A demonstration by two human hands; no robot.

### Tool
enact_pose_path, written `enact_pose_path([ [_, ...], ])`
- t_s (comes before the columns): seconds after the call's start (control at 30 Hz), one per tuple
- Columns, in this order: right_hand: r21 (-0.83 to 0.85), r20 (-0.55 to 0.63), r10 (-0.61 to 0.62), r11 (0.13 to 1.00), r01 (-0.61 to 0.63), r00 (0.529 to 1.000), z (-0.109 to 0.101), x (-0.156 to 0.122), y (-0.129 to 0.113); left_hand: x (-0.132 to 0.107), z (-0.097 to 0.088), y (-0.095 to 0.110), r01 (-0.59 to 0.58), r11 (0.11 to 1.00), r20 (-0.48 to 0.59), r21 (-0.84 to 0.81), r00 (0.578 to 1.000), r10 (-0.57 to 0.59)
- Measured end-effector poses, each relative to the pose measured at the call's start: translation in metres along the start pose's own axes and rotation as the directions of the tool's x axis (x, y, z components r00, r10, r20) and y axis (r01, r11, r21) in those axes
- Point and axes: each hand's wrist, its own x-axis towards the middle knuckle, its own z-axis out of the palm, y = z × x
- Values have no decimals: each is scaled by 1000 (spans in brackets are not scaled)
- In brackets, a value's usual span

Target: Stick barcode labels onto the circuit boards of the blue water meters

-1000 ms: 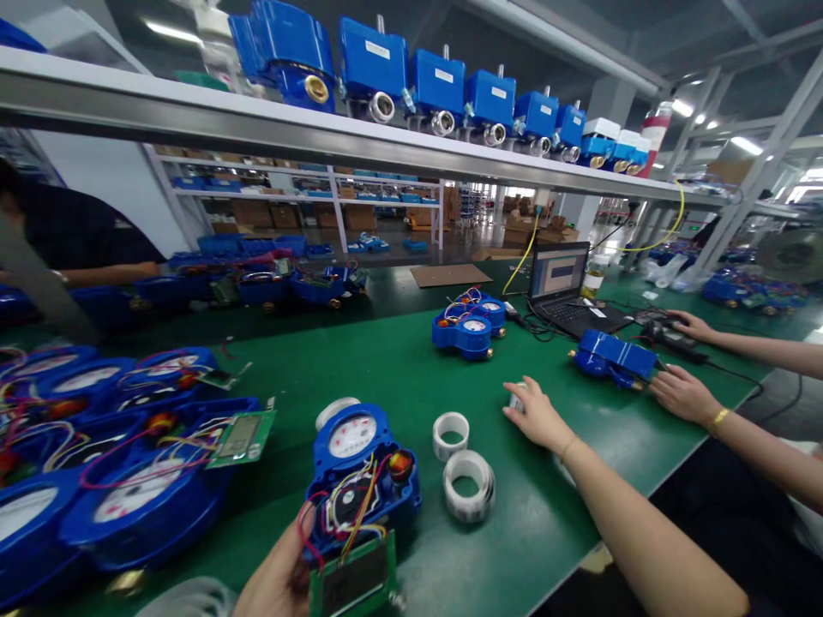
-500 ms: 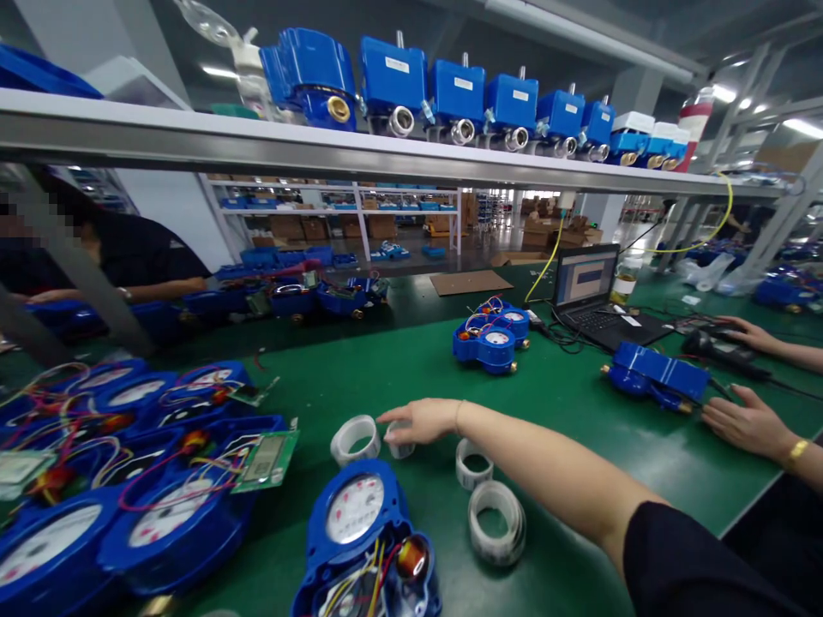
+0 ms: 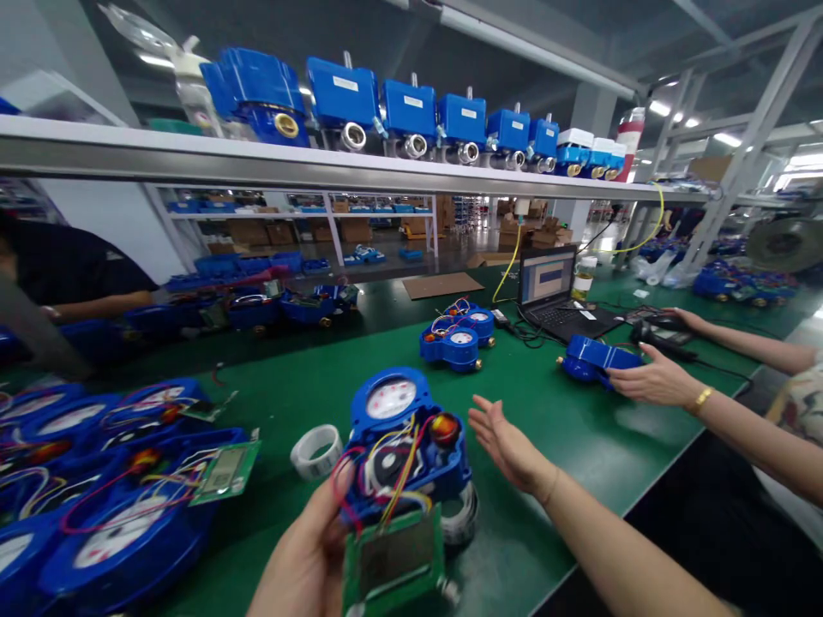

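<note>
My left hand (image 3: 312,536) is closed around the lower left side of a blue water meter (image 3: 386,437), raised above the bench. The meter's housing is open. Inside show coloured wires and a copper-orange coil (image 3: 445,428). A green circuit board with a grey display (image 3: 395,561) hangs at its near end, in front of part of my left hand. To the right of the meter, my right hand (image 3: 507,441) is open with its fingers stretched out, apart from the meter. One label roll (image 3: 316,452) lies left of the meter; another roll (image 3: 461,518) is partly hidden beneath it.
Several open meters (image 3: 129,506) crowd the left. Two wired meters (image 3: 458,337) stand further back, near a laptop (image 3: 546,291). At right, a co-worker's hand (image 3: 656,377) touches a blue meter (image 3: 588,356); their other hand is by a black scanner (image 3: 662,336). A shelf (image 3: 386,171) crosses above.
My left hand has come into view and lifted the water meter. My right hand has left the rolls and moved right. The co-worker's nearer hand now touches their meter. The view has turned right.
</note>
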Motion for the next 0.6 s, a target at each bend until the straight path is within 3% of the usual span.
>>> enact_pose_path([
  [0.07,56,-159,-59,996,68,985,-26,-13,-9,-7,37,-17,50,999,134,13,990,-51],
  [0.13,82,-335,-117,985,153,935,-53,-33,-13,-2,76,-45,63,998,181,0,982,-62],
  [0.23,75,-550,-157,969,236,820,-85,-70,-9,21,125,-102,63,997,179,-35,982,-56],
  [0.3,72,-626,-148,967,245,766,-97,-90,1,37,146,-139,54,997,168,-48,985,-46],
  [0.43,79,-706,-100,973,218,701,-112,-106,24,61,164,-187,28,998,154,-59,988,-18],
  [0.6,80,-726,-101,970,229,680,-122,-109,30,77,166,-195,-15,996,135,-84,990,26],
])
